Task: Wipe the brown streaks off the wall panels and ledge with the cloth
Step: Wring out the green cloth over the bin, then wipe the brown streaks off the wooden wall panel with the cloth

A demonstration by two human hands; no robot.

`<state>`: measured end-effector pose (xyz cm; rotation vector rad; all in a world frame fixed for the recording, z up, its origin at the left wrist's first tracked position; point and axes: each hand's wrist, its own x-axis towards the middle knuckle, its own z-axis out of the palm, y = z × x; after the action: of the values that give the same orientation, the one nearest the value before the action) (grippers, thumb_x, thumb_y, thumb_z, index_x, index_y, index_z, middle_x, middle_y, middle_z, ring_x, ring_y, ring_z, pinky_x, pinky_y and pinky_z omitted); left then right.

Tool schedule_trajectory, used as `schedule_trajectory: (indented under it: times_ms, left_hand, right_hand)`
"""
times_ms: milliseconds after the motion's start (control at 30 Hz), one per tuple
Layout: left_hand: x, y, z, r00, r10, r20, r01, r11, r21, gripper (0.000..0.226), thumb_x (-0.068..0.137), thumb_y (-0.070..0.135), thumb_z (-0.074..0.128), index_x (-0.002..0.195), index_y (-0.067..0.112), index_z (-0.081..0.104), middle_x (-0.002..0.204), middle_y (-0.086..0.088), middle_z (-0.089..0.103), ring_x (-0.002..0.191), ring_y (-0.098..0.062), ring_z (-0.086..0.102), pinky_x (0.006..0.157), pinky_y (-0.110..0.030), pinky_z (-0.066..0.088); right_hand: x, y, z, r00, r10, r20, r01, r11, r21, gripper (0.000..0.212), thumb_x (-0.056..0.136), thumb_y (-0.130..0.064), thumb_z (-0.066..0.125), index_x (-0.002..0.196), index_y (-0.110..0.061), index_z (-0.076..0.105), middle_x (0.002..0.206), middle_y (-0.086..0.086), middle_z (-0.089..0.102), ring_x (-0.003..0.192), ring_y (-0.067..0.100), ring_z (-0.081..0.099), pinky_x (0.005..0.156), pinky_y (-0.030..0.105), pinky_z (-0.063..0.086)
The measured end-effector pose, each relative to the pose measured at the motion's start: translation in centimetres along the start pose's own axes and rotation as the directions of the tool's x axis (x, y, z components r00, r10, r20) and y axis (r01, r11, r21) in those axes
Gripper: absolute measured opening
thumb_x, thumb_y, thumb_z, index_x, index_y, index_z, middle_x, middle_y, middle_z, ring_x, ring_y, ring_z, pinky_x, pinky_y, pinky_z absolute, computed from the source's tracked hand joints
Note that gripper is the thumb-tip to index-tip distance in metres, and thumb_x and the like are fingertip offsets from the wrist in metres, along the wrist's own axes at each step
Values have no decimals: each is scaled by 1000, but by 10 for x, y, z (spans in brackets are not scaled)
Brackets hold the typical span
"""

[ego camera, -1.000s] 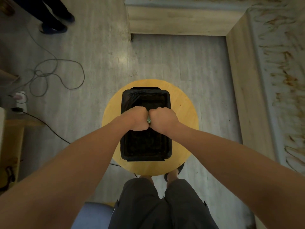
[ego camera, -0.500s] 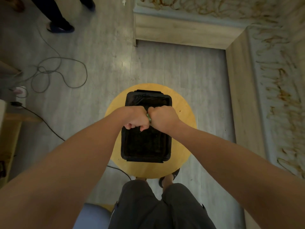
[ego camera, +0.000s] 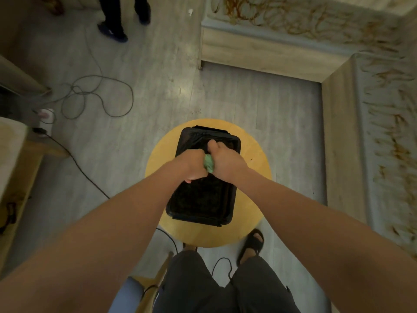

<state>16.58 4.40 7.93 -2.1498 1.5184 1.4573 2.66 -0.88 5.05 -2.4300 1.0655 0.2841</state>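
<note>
The cloth [ego camera: 208, 163] is a small green wad, and only a sliver of it shows, squeezed between my two fists right over the black tub [ego camera: 203, 199]. My left hand [ego camera: 191, 164] is curled tight round one end, knuckles up. My right hand [ego camera: 223, 162] is curled round the other end and rolled forward, with the thumb side tipping toward the far rim. The two fists press against each other, so I read this as the wringing step: I'm twisting the cloth out over the tub before it goes to the wall. The inside of the tub is dark, and I can't tell whether there's water in it. It sits on the round yellow counter [ego camera: 252, 159] directly in front of my legs, my sandalled foot [ego camera: 252, 243] just beside the counter's near edge. Further out, the work is waiting. The ledge [ego camera: 390, 143] on my right is covered in brown streaks [ego camera: 397, 118], and the wall panels [ego camera: 304, 21] ahead carry more of the same scribble, well apart from where my hands are. None of it looks wiped yet, so I'd say the cleaning proper has barely begun. Next I'll need to let go with one hand, shake the wad open so there's a flat face to press with, then swing right to reach the ledge. Loose cables [ego camera: 97, 96] lie on the floor [ego camera: 158, 64] to my left, and another person's feet [ego camera: 112, 30] stand beyond them.
</note>
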Motion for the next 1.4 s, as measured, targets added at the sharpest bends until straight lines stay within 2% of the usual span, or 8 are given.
schedule_trajectory:
  times_ms: [133, 367, 533, 667, 800, 1000, 1233, 1400]
  left_hand:
    - [11, 7, 28, 978, -52, -204, 49, 999, -20, 63, 90, 11, 70, 139, 11, 32, 137, -18, 38, 111, -41, 58, 91, -49, 52]
    - [43, 117, 49, 948, 13, -317, -102, 959, -266, 83, 83, 17, 74, 151, 20, 26, 139, -9, 40, 111, -28, 59, 93, -44, 56]
    - [70, 284, 82, 955, -139, -263, -69, 757, -649, 52, 94, 30, 65, 135, 23, 34, 116, -7, 65, 100, -28, 71, 89, -47, 61]
    - [82, 415, 107, 980, -42, -196, -146, 521, -841, 31, 99, 23, 54, 129, 18, 45, 119, -6, 66, 98, -26, 71, 87, -42, 60]
    - [101, 507, 114, 982, 27, -189, -183, 419, -890, 28, 100, 27, 52, 125, 15, 48, 113, -9, 67, 84, -23, 70, 80, -39, 59]
    - [146, 608, 97, 967, 135, -215, -252, 427, -868, 41, 100, 27, 66, 134, 11, 49, 117, -13, 73, 92, -24, 77, 86, -39, 61]
    - [235, 673, 20, 941, 143, -306, -337, 458, -823, 16, 101, 22, 66, 115, 16, 61, 104, -7, 71, 85, -19, 69, 76, -34, 54]
    - [300, 706, -81, 939, 189, -287, -344, 533, -773, 20, 103, 36, 61, 116, 21, 59, 114, -8, 68, 102, -25, 68, 87, -39, 58]
  right_hand:
    - [1, 28, 5, 977, 9, 213, -72, 955, 289, 61, 79, -32, 84, 123, -13, 46, 116, 3, 35, 91, 21, 51, 75, 33, 41]
    - [-53, 154, -27, 977, 95, 191, -201, 709, 676, 30, 83, -29, 83, 102, -23, 60, 98, -3, 63, 93, 17, 61, 71, 31, 46]
    - [-128, 289, -88, 975, 202, 90, -190, 564, 803, 28, 87, -20, 81, 108, -16, 63, 94, -5, 64, 86, 10, 61, 71, 22, 46]
    - [-185, 384, -146, 975, 220, -16, -110, 549, 829, 24, 87, -5, 77, 80, -25, 66, 79, -3, 63, 68, 2, 57, 66, 20, 46]
    - [-207, 459, -178, 942, 323, -88, -148, 637, 757, 23, 77, -44, 73, 99, -34, 72, 101, 2, 62, 108, 14, 52, 85, 24, 39]
    - [-220, 543, -220, 875, 463, -141, -121, 491, 862, 79, 77, -50, 65, 149, -27, 41, 140, 1, 46, 124, 15, 55, 103, 39, 51]
    - [-145, 631, -295, 795, 561, -231, -63, 455, 888, 17, 101, -31, 62, 109, -16, 59, 92, -2, 66, 81, 10, 63, 73, 22, 49]
    - [-51, 676, -367, 777, 610, -156, -119, 385, 915, 40, 87, -54, 44, 100, -24, 68, 100, 3, 73, 97, 23, 70, 94, 53, 56]
